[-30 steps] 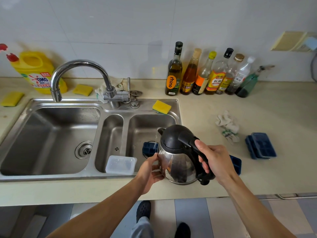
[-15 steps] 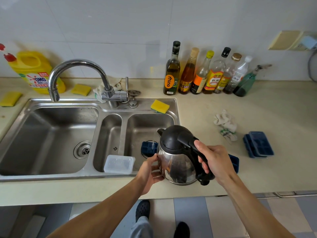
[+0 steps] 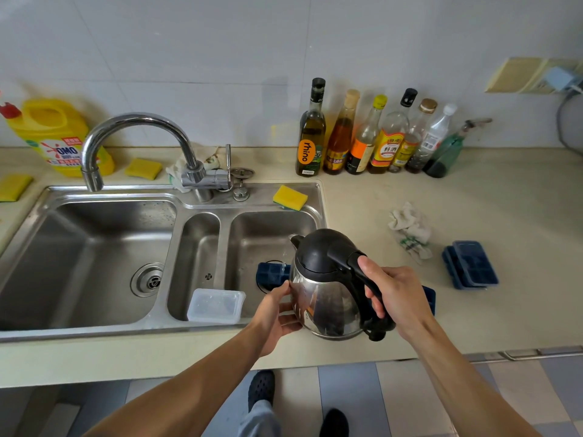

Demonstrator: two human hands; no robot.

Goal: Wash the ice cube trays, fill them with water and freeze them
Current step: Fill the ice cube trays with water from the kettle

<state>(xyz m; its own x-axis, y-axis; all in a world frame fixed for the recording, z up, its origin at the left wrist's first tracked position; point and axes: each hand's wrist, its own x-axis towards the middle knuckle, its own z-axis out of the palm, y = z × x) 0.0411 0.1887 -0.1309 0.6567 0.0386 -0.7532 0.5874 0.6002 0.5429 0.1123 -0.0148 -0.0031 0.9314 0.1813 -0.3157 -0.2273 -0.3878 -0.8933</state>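
Blue ice cube tray (image 3: 268,274) sits in the sink basin (image 3: 271,225), stacked trays (image 3: 470,264) on the bench (image 3: 473,200); right hand (image 3: 394,294) grips the kettle (image 3: 325,294) by its handle, left hand (image 3: 277,313) cups its body, so filling looks barely begun, freezing undone

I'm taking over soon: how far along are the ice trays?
Done: unclear; stacked trays lie on the counter. In hand: right hand grips the kettle handle, left hand cups its body, by a tray in the sink. Left: filling, then freezing; no freezer shows.
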